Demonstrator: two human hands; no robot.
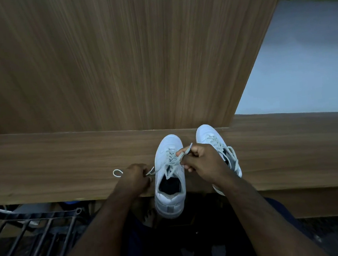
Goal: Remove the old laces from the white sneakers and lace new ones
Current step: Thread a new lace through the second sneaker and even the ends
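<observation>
Head view: 2 white sneakers stand on the wooden desk point(66, 166), toes pointing away from the person. The near sneaker point(169, 176), heel overhanging the desk edge, is the landmark. Left of it, the left hand point(136, 175) pinches 1 lace end point(117, 173) low on the desk. Above its eyelets, the right hand point(199, 159) pinches the other lace end point(186, 151), raised. The lace seems still threaded, though blur hides detail. The second sneaker point(209, 136) sits right of the landmark, partly hidden behind the right hand.
</observation>
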